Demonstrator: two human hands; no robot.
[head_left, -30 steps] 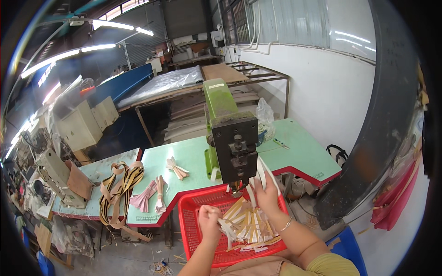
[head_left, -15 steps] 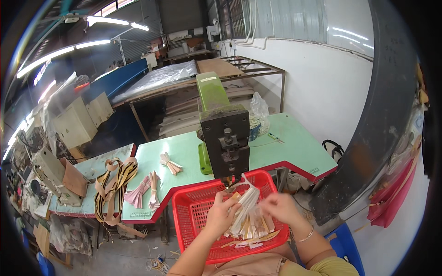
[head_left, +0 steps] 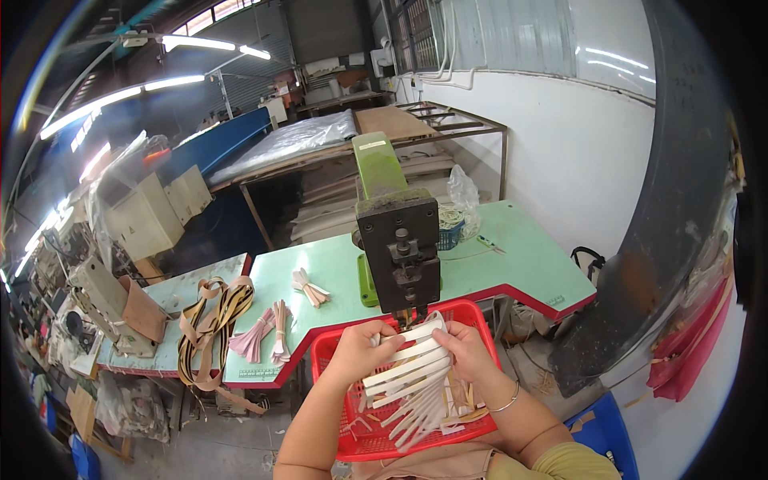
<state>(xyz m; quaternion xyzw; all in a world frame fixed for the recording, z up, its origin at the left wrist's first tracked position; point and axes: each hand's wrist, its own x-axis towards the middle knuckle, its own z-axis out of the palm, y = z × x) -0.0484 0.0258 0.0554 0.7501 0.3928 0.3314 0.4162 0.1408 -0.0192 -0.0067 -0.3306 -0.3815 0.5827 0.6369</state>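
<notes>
Between my two hands, a fan of white strips (head_left: 412, 376) hangs over a red plastic basket (head_left: 480, 316). My left hand (head_left: 362, 350) is closed, its thumb and fingers pinching a white strip by its left part. On the other side, my right hand (head_left: 470, 352) grips the looped upper end of the strips. Both hands are just below the black head of a green machine (head_left: 398, 248), whose lower tip is close to the strip. Loose tan and white strips (head_left: 464, 400) lie in the basket, partly hidden by the fan.
On the green table (head_left: 320, 248) lie a pink bundle (head_left: 254, 340), a cream bundle (head_left: 280, 332), another small bundle (head_left: 310, 288) and small snips (head_left: 490, 244). Striped straps (head_left: 204, 328) drape at the left. A blue basket (head_left: 450, 234) stands behind the machine; a blue bin (head_left: 600, 436) is at lower right.
My hands have come closer together and spread the white strips into a fan under the machine head. My right hand has moved from the strips' lower side to their upper end. The view has shifted slightly.
</notes>
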